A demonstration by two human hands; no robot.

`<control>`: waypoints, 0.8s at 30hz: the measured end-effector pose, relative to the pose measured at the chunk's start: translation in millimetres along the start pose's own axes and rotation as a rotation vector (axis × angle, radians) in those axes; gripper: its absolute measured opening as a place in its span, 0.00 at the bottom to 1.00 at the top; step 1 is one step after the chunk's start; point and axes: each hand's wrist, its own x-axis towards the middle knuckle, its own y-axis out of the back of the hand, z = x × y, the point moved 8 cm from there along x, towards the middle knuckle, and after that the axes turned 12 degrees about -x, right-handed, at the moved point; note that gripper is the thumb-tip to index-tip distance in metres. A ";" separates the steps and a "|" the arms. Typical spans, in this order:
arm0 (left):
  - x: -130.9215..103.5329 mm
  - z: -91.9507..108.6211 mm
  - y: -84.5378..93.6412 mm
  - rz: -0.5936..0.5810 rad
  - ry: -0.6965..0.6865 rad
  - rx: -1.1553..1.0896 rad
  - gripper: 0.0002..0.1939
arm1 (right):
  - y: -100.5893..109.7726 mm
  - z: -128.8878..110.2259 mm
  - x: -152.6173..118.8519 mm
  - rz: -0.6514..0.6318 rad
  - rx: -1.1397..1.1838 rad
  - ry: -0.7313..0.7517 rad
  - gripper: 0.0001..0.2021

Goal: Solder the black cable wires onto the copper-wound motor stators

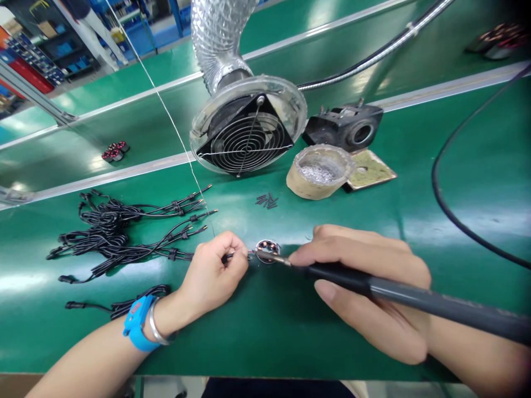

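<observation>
My left hand (219,268) pinches the end of a black cable, whose wire tip meets the left edge of a small round part with copper coils (267,246) lying on the green bench. A soldering iron (344,277) is held like a pen in my right hand (373,287), its metal tip over the coil part. Whether the tip touches the wire is too small to tell. Left of my left hand lie several coiled black cables (120,226) with bare copper ends. Beyond the coil part is a little pile of short black tubes (267,200).
A fume extractor fan (246,149) on a silver duct stands behind the work. Right of it are a tub of metal bits (319,171), a yellowish sponge pad (371,168) and a black iron holder (344,128). A thin solder strand (166,108) hangs down at left. A black cord (440,193) loops at right.
</observation>
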 end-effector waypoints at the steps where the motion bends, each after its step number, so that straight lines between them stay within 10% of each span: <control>1: 0.1 0.3 0.0 0.003 -0.001 0.001 0.08 | -0.8 -0.8 0.0 0.000 -0.003 0.006 0.13; 24: -1.5 -1.3 0.1 -0.002 0.003 0.000 0.06 | 2.2 -10.5 -4.5 -0.008 -0.067 0.084 0.15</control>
